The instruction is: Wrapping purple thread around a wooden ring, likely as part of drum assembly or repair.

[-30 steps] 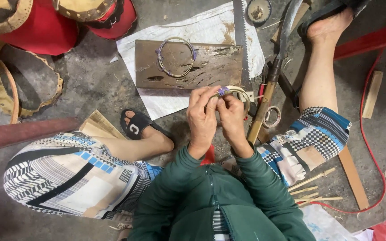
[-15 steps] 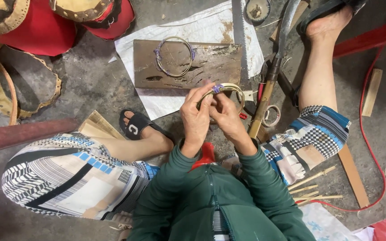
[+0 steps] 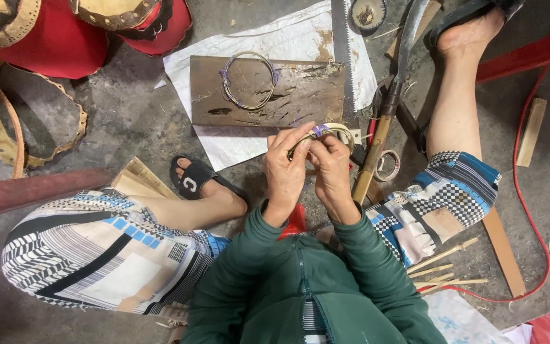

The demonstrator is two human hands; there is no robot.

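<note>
Concrete floor [image 3: 128, 121], person seated. Left hand [image 3: 286, 172] and right hand [image 3: 329, 172] meet over a small cane ring [image 3: 338, 130], fingertips pinched together on its purple binding [image 3: 319, 130]. Finished ring [image 3: 248, 79] lies on wooden board [image 3: 300, 102]. Judgement: keep the wrap taut, turns touching, ring braced steady.
</note>
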